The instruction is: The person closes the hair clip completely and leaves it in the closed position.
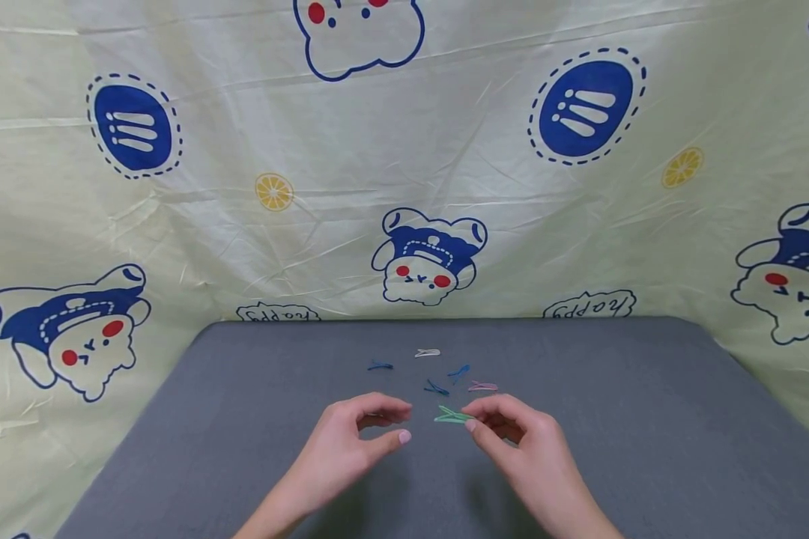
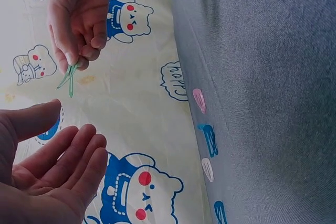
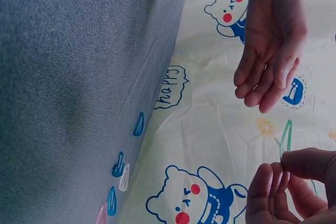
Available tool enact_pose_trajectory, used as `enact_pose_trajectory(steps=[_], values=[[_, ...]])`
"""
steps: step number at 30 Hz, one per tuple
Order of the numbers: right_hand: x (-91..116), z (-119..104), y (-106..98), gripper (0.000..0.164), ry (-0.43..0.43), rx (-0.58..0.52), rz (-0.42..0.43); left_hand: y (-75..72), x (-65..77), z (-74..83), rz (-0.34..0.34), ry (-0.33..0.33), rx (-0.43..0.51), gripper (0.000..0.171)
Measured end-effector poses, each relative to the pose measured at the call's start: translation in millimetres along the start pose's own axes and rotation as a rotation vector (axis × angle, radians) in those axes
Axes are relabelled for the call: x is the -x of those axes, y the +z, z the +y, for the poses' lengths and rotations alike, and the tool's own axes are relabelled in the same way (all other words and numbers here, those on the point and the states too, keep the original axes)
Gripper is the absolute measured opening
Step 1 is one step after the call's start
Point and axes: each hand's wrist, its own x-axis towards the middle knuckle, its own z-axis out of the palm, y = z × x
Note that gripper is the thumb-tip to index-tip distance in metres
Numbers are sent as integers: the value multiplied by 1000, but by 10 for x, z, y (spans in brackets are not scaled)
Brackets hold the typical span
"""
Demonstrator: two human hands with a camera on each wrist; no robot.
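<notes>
My right hand [image 1: 522, 434] pinches a green snap hair clip [image 1: 450, 415] between thumb and fingertips, above the table. The clip is sprung apart, its two arms splayed in a V pointing to the left hand. Facing it, my left hand [image 1: 357, 434] holds nothing, thumb and fingers parted and slightly bent. In the left wrist view, the green clip [image 2: 70, 80] hangs from the right fingertips, apart from the left hand [image 2: 58, 177]. Beyond the hands lie a pink hair clip [image 1: 482, 387], a white hair clip [image 1: 428, 352] and several blue hair clips [image 1: 436, 388].
The clips lie scattered on a grey cloth-covered table [image 1: 276, 389]. Behind its far edge hangs a pale curtain [image 1: 337, 247] printed with cartoon bears, orange slices and blue badges.
</notes>
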Motion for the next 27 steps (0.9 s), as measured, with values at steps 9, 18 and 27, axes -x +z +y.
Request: enact_pose_trajectory(steps=[9, 18, 27], values=[[25, 11, 5, 16, -11, -13, 8, 22, 12, -33, 21, -13, 32, 25], [33, 45, 29, 18, -58, -28, 13, 40, 12, -4, 41, 43, 20, 23], [72, 44, 64, 14, -39, -28, -16, 81, 31, 19, 35, 98, 12, 26]])
